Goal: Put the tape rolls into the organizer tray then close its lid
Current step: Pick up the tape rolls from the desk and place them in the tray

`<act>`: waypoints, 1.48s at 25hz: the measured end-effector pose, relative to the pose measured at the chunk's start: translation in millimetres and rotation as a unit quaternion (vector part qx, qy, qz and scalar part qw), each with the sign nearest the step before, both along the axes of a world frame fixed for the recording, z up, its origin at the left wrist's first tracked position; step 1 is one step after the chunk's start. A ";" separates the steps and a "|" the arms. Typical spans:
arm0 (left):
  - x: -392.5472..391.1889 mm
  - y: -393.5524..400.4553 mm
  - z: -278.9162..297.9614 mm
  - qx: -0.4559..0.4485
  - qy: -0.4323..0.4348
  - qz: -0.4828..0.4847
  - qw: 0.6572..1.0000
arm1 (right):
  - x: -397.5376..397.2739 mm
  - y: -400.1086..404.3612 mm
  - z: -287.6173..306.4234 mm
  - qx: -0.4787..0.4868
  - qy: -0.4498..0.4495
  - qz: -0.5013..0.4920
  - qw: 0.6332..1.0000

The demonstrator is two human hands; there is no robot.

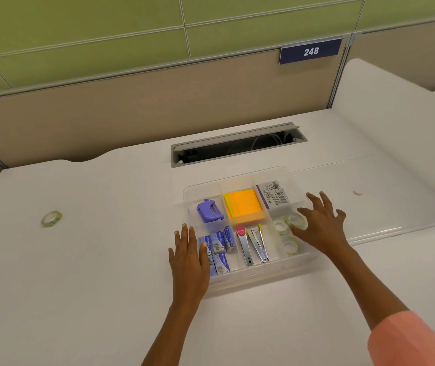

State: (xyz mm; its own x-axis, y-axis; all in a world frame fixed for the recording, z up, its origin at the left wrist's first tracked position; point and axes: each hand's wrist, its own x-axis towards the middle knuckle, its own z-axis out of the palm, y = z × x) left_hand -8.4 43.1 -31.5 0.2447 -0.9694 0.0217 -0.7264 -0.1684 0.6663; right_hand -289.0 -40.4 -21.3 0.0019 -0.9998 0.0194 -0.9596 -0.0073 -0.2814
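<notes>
A clear organizer tray with several compartments sits mid-desk. Its right front compartment holds several clear tape rolls. One more tape roll, with a green-printed core, lies alone on the desk far to the left. My left hand rests flat against the tray's left side, fingers straight, holding nothing. My right hand hovers over the tape compartment with fingers spread and nothing visibly gripped; it hides part of the rolls. A clear flat panel, apparently the lid, lies open to the right of the tray.
The other compartments hold a purple staple remover, orange sticky notes, a printed box, blue staple boxes and staplers. An open cable slot lies behind the tray. A partition wall stands beyond.
</notes>
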 end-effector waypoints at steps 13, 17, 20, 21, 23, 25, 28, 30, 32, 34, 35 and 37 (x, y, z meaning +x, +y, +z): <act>44.7 15.8 6.7 -0.028 0.005 0.011 1.000 | 112.8 8.4 65.9 -0.103 -0.184 0.139 0.968; 97.0 28.5 7.1 -0.016 -0.024 0.065 0.998 | 204.5 8.9 62.7 -0.064 -0.202 0.256 0.943; 144.3 37.0 5.1 -0.015 -0.044 0.105 0.993 | 270.8 6.5 53.9 -0.037 -0.191 0.324 0.926; 159.7 39.4 3.5 -0.013 -0.048 0.121 0.991 | 290.4 5.5 50.4 -0.028 -0.187 0.344 0.920; 192.5 43.8 -1.9 -0.008 -0.056 0.153 0.987 | 329.5 1.1 43.9 -0.007 -0.172 0.377 0.910; 222.4 45.4 -8.8 -0.002 -0.072 0.174 0.982 | 363.3 -5.6 38.6 0.015 -0.152 0.398 0.905; 264.8 48.4 -25.3 0.009 -0.093 0.200 0.975 | 414.9 -13.6 27.4 0.039 -0.121 0.426 0.896; 281.8 49.3 -34.9 0.013 -0.104 0.217 0.971 | 444.5 -18.2 20.3 0.049 -0.101 0.438 0.892; 287.5 50.2 -42.5 0.009 -0.131 0.228 0.965 | 473.2 -24.0 14.5 0.055 -0.087 0.452 0.886; 288.3 49.4 -45.8 -0.002 -0.149 0.234 0.961 | 499.8 -29.7 9.5 0.065 -0.082 0.461 0.881; 287.8 49.3 -46.9 -0.002 -0.150 0.236 0.960 | 512.1 -31.8 6.9 0.070 -0.077 0.466 0.879; 288.1 49.6 -48.8 -0.005 -0.149 0.235 0.960 | 536.3 -37.3 2.5 0.069 -0.053 0.482 0.872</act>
State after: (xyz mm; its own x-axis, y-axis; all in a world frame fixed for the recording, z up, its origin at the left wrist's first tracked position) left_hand 279.7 92.7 -80.3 0.6367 -0.7525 0.1686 -0.7308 -0.5189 0.4436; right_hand 247.4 -77.7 -18.8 0.8478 -0.5280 -0.0490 -0.4951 -0.7550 -0.4300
